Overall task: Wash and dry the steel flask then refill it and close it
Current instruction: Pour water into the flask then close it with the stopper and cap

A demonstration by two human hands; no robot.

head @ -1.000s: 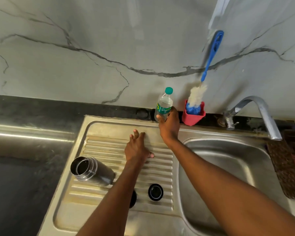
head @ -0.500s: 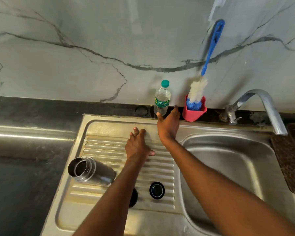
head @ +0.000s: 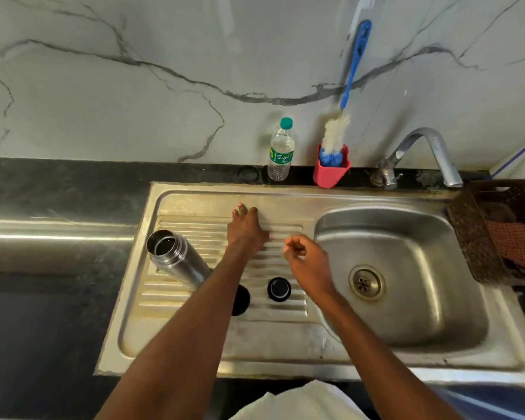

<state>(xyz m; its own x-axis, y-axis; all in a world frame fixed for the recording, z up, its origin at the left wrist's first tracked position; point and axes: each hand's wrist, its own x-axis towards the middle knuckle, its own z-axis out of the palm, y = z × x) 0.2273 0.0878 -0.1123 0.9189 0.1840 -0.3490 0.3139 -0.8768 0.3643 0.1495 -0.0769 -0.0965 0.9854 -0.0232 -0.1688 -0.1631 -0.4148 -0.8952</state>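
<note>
Flask [head: 178, 259] on side on drainboard [head: 194, 301], mouth toward 10 o'clock, draining. Left hand [head: 245, 227] flat, fingers spread, bracing. Right hand [head: 308, 262] loosely curled, empty. Cap [head: 279, 289] at 6 o'clock of hands.

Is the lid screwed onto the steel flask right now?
No, the steel flask lies on its side on the draining board with its mouth open, and a black cap sits apart from it.
</note>
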